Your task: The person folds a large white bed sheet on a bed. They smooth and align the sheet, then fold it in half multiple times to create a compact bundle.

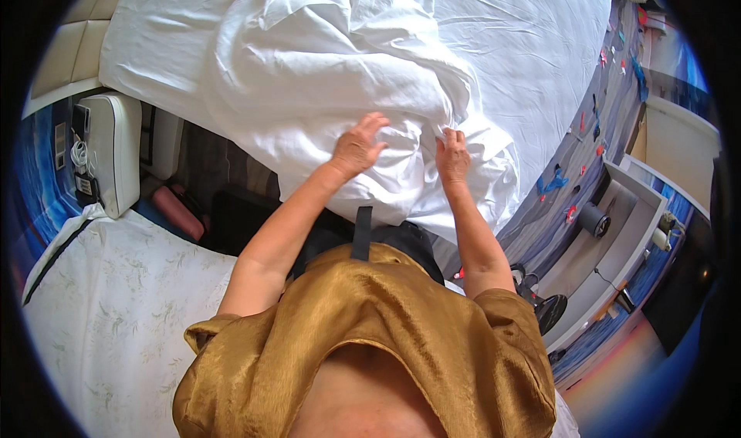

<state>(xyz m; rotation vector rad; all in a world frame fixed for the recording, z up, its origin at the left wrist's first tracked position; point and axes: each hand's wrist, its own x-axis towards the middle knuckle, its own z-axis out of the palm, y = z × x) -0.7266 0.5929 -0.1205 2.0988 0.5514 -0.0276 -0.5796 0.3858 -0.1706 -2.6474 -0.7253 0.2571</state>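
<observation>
A crumpled white bed cover (324, 83) lies in folds over the near side of the bed and hangs down its edge. My left hand (359, 146) is over these folds with its fingers apart, holding nothing. To its right, my right hand (453, 156) has its fingers closed on a gathered ridge of the cover. Part of its grip is hidden under the fingers. Beneath the cover, a smoother white sheet (509, 44) is spread across the mattress.
At the left, a white nightstand (121, 156) stands by the padded headboard (81, 40), with a coiled white cable (79, 154). A second bed with a patterned cover (116, 307) is behind me. Small red and blue objects litter the right floor, beside a white shelf unit (617, 222).
</observation>
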